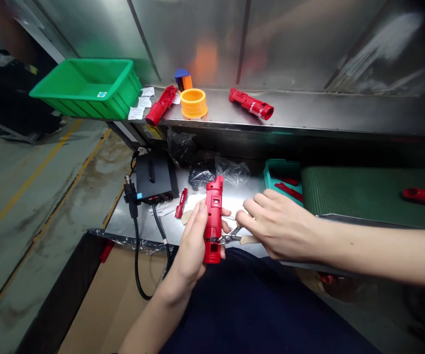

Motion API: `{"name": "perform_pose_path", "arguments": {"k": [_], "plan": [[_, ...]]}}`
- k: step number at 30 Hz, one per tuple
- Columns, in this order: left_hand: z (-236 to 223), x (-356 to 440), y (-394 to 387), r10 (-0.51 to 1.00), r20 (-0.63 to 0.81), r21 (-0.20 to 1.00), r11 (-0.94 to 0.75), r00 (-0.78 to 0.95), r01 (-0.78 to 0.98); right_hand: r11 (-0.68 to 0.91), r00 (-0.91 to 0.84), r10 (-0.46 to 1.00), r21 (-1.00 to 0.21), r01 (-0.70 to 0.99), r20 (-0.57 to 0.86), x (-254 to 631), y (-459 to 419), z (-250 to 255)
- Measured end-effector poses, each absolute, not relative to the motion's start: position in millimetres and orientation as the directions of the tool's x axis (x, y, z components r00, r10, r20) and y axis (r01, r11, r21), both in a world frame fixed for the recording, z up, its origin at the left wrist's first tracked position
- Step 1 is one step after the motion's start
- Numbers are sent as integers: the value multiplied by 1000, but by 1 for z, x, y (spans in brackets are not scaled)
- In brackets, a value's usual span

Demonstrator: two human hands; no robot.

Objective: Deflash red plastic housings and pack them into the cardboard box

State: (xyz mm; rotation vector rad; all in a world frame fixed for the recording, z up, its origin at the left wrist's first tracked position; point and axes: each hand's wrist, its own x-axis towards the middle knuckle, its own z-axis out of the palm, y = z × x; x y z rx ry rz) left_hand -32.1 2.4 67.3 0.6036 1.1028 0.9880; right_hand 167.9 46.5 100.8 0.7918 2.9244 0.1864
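Head view: the person's left hand [192, 250] stands at about six o'clock on the steel bench [242, 189], its fingers [197, 216] closed round an upright red plastic housing [213, 221]. From the right, at about three o'clock, comes the right hand [279, 226], its fingers [260, 209] curled firmly over a pair of small pliers [230, 236] with beige grips, whose steel tips touch the housing's lower part. Just left of the housing, at nine o'clock, lies a small red piece [181, 203], near a black box [155, 177] with a black cord [136, 260]. At one o'clock sits a teal tray [275, 169] holding red strips [288, 191], beside a green mat [363, 196]. Up at twelve o'clock, a steel shelf [308, 110] carries two more red housings [251, 103], an orange ring [194, 103] and a green crate [87, 83].
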Motion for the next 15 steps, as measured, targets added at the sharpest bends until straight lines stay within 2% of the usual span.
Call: {"name": "perform_pose_path", "arguments": {"k": [3, 5, 10, 15], "plan": [[75, -36, 8, 811, -519, 746, 584, 270, -321, 898, -931, 356, 245, 365, 81, 174, 63, 114], [82, -36, 10, 758, -550, 710, 645, 349, -281, 914, -960, 252, 295, 278, 123, 176, 72, 124], [89, -31, 12, 654, -557, 663, 721, 512, -201, 948, -983, 169, 260, 183, 75, 172, 77, 137], [87, -29, 11, 615, -555, 662, 734, 561, -151, 963, -988, 155, 220, 157, 25, 170, 74, 133]]}}
